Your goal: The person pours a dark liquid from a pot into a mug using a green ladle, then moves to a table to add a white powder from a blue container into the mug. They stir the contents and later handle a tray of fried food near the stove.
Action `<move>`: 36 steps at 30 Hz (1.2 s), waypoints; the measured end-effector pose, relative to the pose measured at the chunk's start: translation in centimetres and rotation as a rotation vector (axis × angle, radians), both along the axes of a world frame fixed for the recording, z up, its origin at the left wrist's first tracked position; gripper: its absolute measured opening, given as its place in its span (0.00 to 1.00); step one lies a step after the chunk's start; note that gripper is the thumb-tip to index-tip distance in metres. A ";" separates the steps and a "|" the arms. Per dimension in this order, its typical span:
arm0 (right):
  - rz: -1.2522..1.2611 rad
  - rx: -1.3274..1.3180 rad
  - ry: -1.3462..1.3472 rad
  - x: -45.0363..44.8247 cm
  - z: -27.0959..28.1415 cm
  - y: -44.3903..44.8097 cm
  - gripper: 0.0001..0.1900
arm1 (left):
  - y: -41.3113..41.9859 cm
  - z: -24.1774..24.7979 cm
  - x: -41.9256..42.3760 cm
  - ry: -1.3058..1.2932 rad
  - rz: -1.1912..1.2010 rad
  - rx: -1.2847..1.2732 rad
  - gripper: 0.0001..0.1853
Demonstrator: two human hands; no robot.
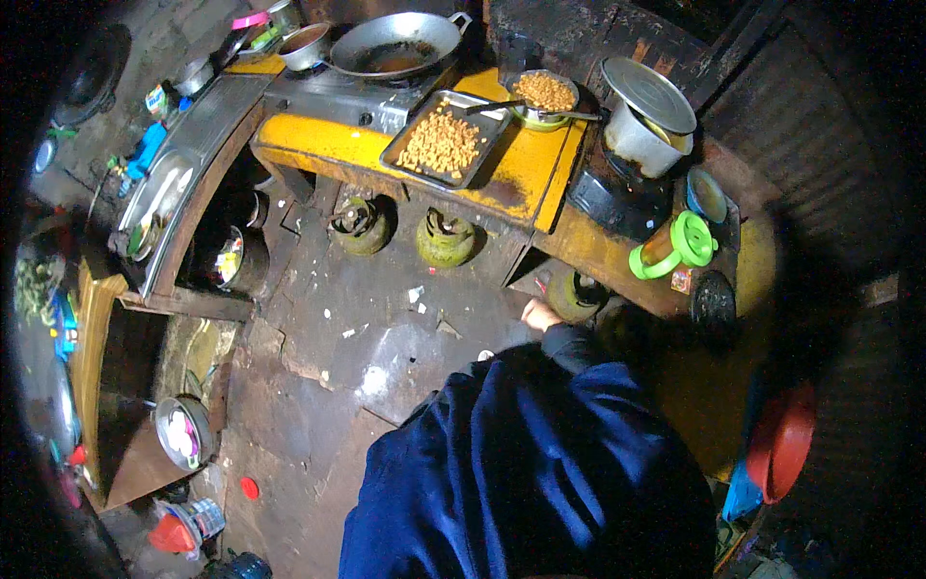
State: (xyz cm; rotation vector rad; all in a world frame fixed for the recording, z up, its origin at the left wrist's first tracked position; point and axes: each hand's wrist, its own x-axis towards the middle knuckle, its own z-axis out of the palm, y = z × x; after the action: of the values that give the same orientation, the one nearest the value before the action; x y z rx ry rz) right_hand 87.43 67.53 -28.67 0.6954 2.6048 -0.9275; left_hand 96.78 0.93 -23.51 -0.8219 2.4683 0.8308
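What appears to be my right hand point(541, 315) reaches out of a dark sleeve, low by the floor. It is beside a green gas cylinder point(574, 295) under the right end of the counter. Its fingers look partly curled, but their grip is too small to make out. A small red object point(540, 285) shows just above the fingertips, against the cylinder's left side. The blue garment point(521, 456) on my body fills the lower middle and hides much of the floor. My left hand is out of view.
Two more gas cylinders point(445, 237) stand under the yellow counter point(318, 135). On it are a wok point(396, 45) on a stove, a metal tray point(495, 148) of fried pieces and a lidded pot point(644, 137). A green-lidded jug point(669, 246) stands at right; a sink unit point(170, 181) is left.
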 end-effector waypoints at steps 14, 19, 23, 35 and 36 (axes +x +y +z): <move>0.172 -0.196 -0.372 13.8 -4.6 -4.0 0.05 | -3.3 -1.5 -5.2 -0.030 -0.143 -0.065 0.26; -0.072 -0.445 -0.287 10.8 -4.3 0.2 0.05 | 0.9 -1.3 -10.0 0.011 -0.164 -0.082 0.28; -0.170 -0.793 0.180 3.8 -0.6 4.2 0.08 | 7.3 -0.5 -13.8 0.056 -0.148 -0.087 0.29; -0.372 -0.902 0.370 -20.1 19.8 9.6 0.24 | 19.1 4.2 -22.8 0.265 -0.189 -0.055 0.27; -0.387 -0.961 0.447 -21.8 20.6 9.4 0.25 | 19.9 4.9 -24.0 0.272 -0.185 -0.035 0.22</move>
State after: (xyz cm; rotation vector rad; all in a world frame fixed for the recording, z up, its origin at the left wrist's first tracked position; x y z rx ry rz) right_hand 65.66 76.94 -8.09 0.7496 1.9191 -2.4203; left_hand 72.80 20.86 -18.61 -0.5085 2.7512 0.8833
